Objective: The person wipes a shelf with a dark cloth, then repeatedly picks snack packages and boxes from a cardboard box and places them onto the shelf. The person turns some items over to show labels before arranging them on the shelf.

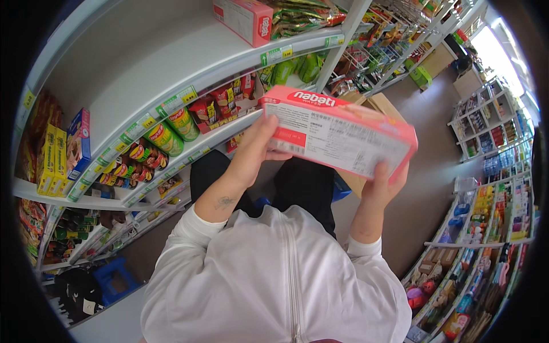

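A pink Nabati wafer box (334,133) is held up in front of my chest, tilted down to the right. My left hand (259,143) grips its left end, thumb on the pale printed face. At the lower right corner my right hand (388,180) holds the other end, with the thumb on the same face. Most fingers are hidden behind the box. A similar pink box (246,21) stands on the upper shelf (141,55), beside green and gold snack packets (304,17).
Below are green snack cans (182,124) and a carton of red packets (223,100). Yellow boxes (51,160) stand at the shelf's left end. An open cardboard box (386,107) sits on the floor behind the held box. A blue plastic stool (116,276) is at lower left; stocked shelves (476,214) line the right.
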`<state>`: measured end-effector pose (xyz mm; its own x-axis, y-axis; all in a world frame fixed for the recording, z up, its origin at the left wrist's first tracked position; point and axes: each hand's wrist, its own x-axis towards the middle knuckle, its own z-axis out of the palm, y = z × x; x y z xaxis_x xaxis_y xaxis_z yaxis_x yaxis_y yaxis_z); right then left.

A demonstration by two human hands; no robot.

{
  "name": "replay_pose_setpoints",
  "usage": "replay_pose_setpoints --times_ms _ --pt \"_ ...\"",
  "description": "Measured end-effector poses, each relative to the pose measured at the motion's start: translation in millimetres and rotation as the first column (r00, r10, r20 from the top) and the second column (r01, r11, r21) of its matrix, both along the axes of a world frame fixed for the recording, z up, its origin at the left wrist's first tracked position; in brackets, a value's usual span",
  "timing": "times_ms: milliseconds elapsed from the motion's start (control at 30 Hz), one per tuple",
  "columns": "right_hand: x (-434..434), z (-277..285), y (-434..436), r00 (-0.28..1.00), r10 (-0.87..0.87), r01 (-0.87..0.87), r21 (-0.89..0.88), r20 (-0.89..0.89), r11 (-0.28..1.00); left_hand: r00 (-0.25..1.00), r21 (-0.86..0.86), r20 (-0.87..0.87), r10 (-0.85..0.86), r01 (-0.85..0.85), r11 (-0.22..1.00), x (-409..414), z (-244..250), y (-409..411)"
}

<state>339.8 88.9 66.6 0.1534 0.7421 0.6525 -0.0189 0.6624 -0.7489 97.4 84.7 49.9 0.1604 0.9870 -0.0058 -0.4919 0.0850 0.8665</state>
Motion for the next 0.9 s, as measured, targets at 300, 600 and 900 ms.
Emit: replay_pose_setpoints --times_ms 300,600,900 --pt "-38 -33 0 0.833 -0.272 -0.098 0.613 0.481 0.784 0.908 0.011 0.371 -0.194 0.204 0.979 31 6 -18" --pt "-24 -44 5 0.914 -0.146 -0.067 0.495 0.379 0.866 0.938 0.185 0.116 0.328 -0.345 0.920 -46 103 25" --pt "-8 -54 2 0.931 -0.161 0.014 0.409 0.327 0.912 0.799 0.089 -0.354 0.486 -0.488 0.868 -146 131 148"
